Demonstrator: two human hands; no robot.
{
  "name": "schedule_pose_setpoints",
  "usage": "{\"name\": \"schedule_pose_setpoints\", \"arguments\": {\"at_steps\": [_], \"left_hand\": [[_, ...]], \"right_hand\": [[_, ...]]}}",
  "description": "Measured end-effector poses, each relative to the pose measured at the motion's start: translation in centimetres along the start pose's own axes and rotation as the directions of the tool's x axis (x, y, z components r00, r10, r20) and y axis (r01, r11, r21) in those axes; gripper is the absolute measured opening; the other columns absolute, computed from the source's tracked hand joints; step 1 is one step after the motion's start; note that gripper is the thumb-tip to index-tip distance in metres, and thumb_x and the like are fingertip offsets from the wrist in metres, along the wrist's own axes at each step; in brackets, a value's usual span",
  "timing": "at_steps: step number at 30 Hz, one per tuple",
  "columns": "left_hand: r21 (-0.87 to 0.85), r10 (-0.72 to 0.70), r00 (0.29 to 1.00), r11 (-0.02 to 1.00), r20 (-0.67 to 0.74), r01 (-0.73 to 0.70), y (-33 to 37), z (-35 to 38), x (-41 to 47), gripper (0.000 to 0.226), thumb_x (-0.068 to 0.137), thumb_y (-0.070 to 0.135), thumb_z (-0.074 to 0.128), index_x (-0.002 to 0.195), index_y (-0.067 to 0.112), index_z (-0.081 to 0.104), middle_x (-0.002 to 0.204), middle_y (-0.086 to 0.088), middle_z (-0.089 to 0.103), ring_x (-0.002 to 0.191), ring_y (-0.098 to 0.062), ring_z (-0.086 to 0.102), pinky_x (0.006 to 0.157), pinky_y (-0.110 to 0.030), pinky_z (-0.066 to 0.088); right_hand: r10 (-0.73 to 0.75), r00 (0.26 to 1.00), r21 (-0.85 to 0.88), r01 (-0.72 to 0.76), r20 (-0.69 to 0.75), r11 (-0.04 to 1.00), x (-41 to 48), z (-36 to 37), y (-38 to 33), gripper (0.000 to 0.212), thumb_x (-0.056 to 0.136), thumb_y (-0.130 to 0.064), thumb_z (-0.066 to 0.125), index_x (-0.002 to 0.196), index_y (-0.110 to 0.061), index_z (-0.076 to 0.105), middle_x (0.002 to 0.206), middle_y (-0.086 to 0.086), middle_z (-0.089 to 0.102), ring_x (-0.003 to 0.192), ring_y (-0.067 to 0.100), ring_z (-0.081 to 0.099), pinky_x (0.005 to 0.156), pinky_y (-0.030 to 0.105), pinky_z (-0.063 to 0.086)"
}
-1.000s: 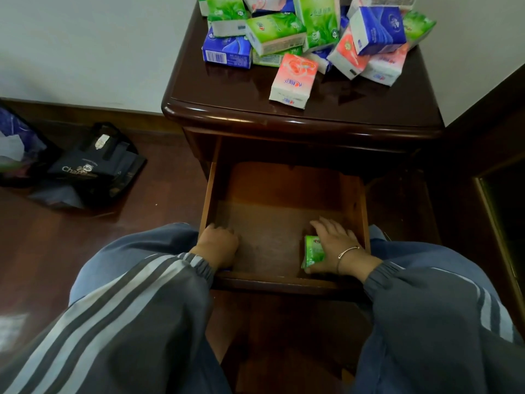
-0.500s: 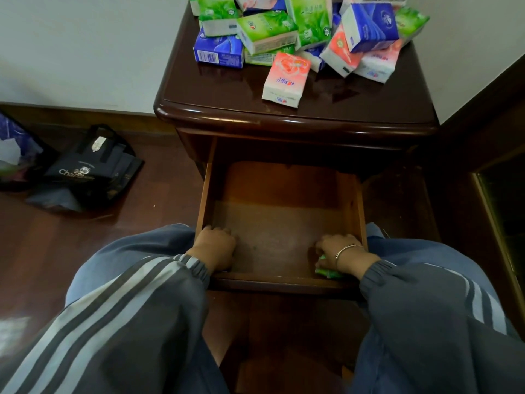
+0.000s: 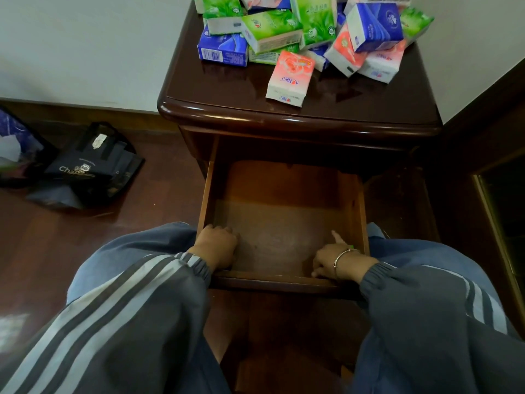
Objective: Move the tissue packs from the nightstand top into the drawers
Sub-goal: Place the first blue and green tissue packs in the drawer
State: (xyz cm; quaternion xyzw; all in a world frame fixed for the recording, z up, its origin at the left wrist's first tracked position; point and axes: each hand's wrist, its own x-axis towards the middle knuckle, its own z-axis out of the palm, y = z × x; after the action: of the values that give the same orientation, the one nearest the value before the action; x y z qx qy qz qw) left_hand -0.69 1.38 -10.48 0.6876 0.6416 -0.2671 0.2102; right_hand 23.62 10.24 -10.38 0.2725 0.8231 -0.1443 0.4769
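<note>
Right hand (image 3: 338, 261) covered a green pack (image 3: 351, 247) in the front corner of the drawer (image 3: 206, 189), grip unclear; left hand (image 3: 217, 245) curled on its front edge. The pack was best seated flush against the wall.

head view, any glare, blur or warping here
Head view: highlights streak the nightstand top along its glossy front rim, and it mirrors the tissue packs; a bright patch washes out the floor at lower left; the drawer is shadowed in its near right corner; the left sleeve looks slightly soft; the wide lens bows the nightstand's edges.
</note>
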Motion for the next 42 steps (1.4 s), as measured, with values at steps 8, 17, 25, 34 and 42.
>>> {"name": "schedule_pose_setpoints", "arguments": {"at_steps": [8, 17, 25, 34, 42], "left_hand": [[-0.024, 0.0, 1.0, 1.0, 0.011, 0.0, -0.1, 0.0, 0.0, 0.045, 0.09, 0.033, 0.053, 0.132, 0.017, 0.046, 0.129, -0.007, 0.053, 0.117, -0.026, 0.051, 0.102, -0.039, 0.037], [-0.024, -0.015, 0.999, 1.0, 0.033, 0.016, 0.0, -0.5, 0.1, 0.042, 0.091, 0.03, 0.054, 0.13, 0.017, 0.048, 0.128, -0.005, 0.055, 0.116, -0.025, 0.053, 0.102, -0.039, 0.037], [0.075, -0.049, 0.998, 0.996, 0.035, 0.046, 0.6, -0.5, -0.3, 0.045, 0.092, 0.031, 0.052, 0.135, 0.02, 0.045, 0.133, -0.005, 0.052, 0.122, -0.025, 0.048, 0.107, -0.042, 0.033], [-0.383, 0.035, 0.975, 0.916, -0.218, -0.119, 0.5, -5.2, -2.9, 0.055, 0.094, 0.023, 0.05, 0.146, 0.021, 0.033, 0.151, -0.003, 0.031, 0.134, -0.022, 0.035, 0.11, -0.039, 0.034], [-0.437, -0.192, 0.513, 0.799, -0.837, -0.414, -3.9, -14.2, -7.4, 0.03, 0.086, 0.011, 0.051, 0.112, 0.018, 0.063, 0.101, 0.007, 0.064, 0.089, -0.001, 0.056, 0.08, -0.016, 0.043]], "right_hand": [[0.149, 0.926, 0.45, 0.025, -0.348, 0.893, -0.7, -0.3, 2.5, 0.031, 0.092, -0.027, 0.054, 0.123, -0.025, 0.057, 0.122, -0.001, 0.061, 0.111, 0.019, 0.056, 0.095, 0.034, 0.045], [0.215, 0.963, 0.227, -0.175, -0.164, 0.958, -0.4, 0.4, 2.8, 0.046, 0.085, -0.01, 0.058, 0.129, -0.021, 0.049, 0.127, 0.007, 0.056, 0.112, 0.026, 0.056, 0.084, 0.036, 0.051], [0.215, 0.954, 0.063, -0.207, -0.207, 0.976, -0.4, 0.2, 2.1, 0.048, 0.086, -0.002, 0.05, 0.129, -0.023, 0.05, 0.126, 0.007, 0.056, 0.111, 0.027, 0.056, 0.083, 0.037, 0.048], [0.119, 0.562, 0.219, 0.115, -0.819, 0.969, -7.2, -6.3, 0.4, 0.033, 0.094, -0.024, 0.047, 0.127, -0.023, 0.055, 0.12, -0.001, 0.063, 0.109, 0.019, 0.059, 0.092, 0.035, 0.044], [0.44, -0.205, 0.397, 0.218, -0.874, 0.892, -13.6, -12.4, 6.1, 0.03, 0.087, -0.02, 0.054, 0.112, -0.006, 0.062, 0.107, 0.013, 0.066, 0.099, 0.033, 0.058, 0.086, 0.043, 0.044]]}}
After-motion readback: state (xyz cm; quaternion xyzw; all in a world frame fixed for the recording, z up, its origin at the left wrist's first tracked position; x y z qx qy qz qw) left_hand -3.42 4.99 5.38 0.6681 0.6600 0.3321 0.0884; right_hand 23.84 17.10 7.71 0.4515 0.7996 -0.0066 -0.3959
